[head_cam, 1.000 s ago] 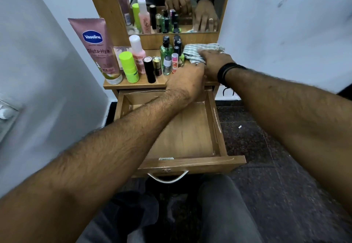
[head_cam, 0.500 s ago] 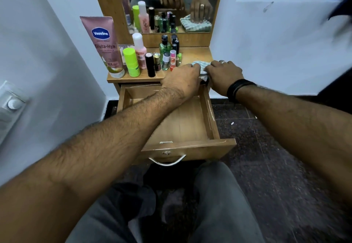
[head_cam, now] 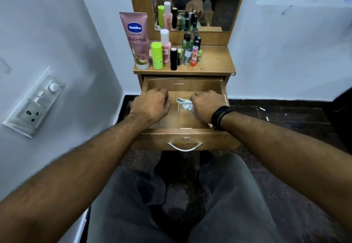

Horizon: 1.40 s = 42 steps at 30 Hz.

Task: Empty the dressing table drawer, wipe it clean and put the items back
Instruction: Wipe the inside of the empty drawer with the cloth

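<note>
The wooden drawer [head_cam: 182, 88] of the dressing table is pulled out and holds no items. My right hand [head_cam: 206, 104] is inside it on the right, closed around a striped cloth [head_cam: 184, 104] that sticks out to the left of my fist. My left hand [head_cam: 151, 105] hangs in a loose fist over the drawer's left side, holding nothing. On the table top [head_cam: 213, 61] stand a pink Vaseline tube [head_cam: 137, 38], a green bottle [head_cam: 157, 55], a pink bottle [head_cam: 165, 45], a black tube [head_cam: 173, 58] and several small bottles [head_cam: 190, 52].
A mirror [head_cam: 196, 2] rises behind the table top. A white wall with a switch panel [head_cam: 36, 101] stands close on the left, another white wall on the right. My knees in grey trousers [head_cam: 224, 195] sit below the drawer's metal handle [head_cam: 184, 146], over dark floor.
Both hands have come down from the table top into the drawer. My right hand brought the cloth along, leaving the table top's right side bare.
</note>
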{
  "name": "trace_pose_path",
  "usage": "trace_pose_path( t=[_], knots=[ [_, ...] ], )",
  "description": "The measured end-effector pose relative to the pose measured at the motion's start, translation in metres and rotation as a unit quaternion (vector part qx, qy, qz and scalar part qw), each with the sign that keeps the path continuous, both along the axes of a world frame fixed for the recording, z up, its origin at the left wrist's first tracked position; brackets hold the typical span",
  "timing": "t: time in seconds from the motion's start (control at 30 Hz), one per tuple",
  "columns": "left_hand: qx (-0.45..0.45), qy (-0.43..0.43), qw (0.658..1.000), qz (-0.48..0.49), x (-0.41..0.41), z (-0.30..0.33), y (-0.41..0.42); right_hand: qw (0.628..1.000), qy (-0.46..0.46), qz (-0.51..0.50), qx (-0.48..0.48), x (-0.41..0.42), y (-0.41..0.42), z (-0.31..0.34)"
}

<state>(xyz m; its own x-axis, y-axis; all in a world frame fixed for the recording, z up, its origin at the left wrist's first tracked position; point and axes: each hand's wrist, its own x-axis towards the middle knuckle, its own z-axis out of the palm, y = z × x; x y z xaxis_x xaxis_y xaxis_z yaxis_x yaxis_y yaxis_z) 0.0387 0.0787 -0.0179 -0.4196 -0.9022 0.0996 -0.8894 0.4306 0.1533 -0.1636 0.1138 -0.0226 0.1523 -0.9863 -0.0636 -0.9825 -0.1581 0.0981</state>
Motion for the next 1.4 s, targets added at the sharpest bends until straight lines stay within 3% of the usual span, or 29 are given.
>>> trace_pose_path(
  t=[0.2,0.33,0.47,0.53,0.7,0.77,0.87,1.0,1.17,1.27,1.4],
  knots=[
    [0.041,-0.019,0.994,0.098,0.044,-0.031,0.004,0.988,-0.024,-0.143,0.055,0.003,-0.024,-0.022],
    [0.073,0.042,0.985,0.151,0.052,-0.042,0.003,0.967,-0.003,-0.208,0.149,0.008,-0.035,-0.044],
    [0.074,0.062,0.983,0.154,0.051,-0.046,0.003,0.948,-0.049,-0.284,0.138,0.015,-0.055,-0.052],
    [0.074,0.072,0.982,0.160,0.052,-0.047,0.004,0.958,-0.062,-0.253,0.121,0.023,-0.067,-0.056],
    [0.072,0.068,0.982,0.162,0.052,-0.048,0.005,0.992,-0.073,-0.015,0.105,0.073,-0.075,-0.065],
    [0.073,0.063,0.982,0.163,0.052,-0.047,0.005,0.986,-0.080,0.085,0.121,0.092,-0.068,-0.063],
    [0.076,0.063,0.982,0.163,0.052,-0.046,0.005,0.967,-0.100,0.144,0.184,0.088,-0.060,-0.056],
    [0.074,0.064,0.982,0.161,0.052,-0.045,0.008,0.964,-0.078,0.102,0.234,0.039,-0.060,-0.045],
    [0.076,0.065,0.982,0.158,0.051,-0.042,0.009,0.978,-0.033,-0.101,0.181,-0.015,-0.079,-0.046],
    [0.076,0.065,0.982,0.159,0.050,-0.042,0.009,0.979,-0.042,-0.146,0.137,0.004,-0.079,-0.056],
    [0.082,0.057,0.982,0.158,0.049,-0.042,0.009,0.989,-0.014,-0.113,0.095,0.074,-0.084,-0.058]
  ],
)
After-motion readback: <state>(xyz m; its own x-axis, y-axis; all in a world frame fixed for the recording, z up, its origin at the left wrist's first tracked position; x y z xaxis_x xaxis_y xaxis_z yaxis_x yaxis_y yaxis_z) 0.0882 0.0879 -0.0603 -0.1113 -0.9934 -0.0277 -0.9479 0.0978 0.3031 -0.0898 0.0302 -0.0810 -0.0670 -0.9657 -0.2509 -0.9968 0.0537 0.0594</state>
